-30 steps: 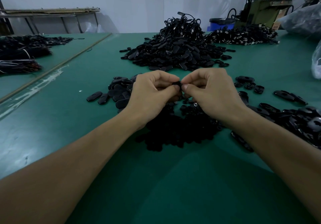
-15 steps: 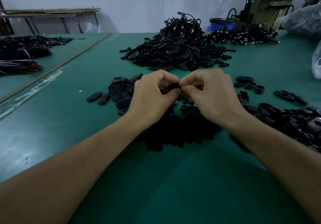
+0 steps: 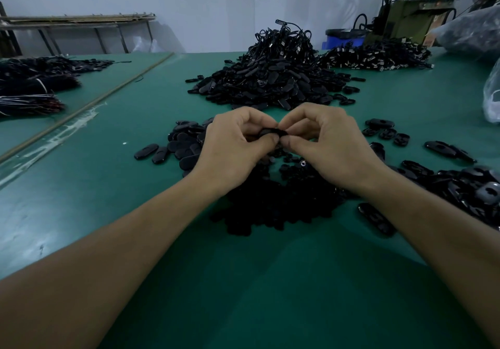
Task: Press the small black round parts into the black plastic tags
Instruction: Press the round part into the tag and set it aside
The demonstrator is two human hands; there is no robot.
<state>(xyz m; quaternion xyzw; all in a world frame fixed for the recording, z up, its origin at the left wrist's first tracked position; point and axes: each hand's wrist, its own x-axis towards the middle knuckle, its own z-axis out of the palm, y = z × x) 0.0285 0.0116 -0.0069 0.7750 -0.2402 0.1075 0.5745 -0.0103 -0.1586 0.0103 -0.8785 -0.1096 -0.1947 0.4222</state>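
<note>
On the green counter [image 3: 113, 213], finished tags [image 3: 173, 145] lie left of the left hand [image 3: 232, 145], whose fingers [image 3: 267, 140] pinch one black tag [image 3: 272, 133] together with the right hand [image 3: 330, 143], above small round parts [image 3: 276, 202], loose tags [image 3: 460, 186] at right.

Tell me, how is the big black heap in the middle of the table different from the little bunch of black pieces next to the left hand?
The big heap is piled high, far beyond the hands; the little bunch lies low and flat beside the left hand. The big heap has thin cords tangled on top; the little bunch shows only smooth oval tags, a few lying apart. Both are black and rest on the green table.
</note>
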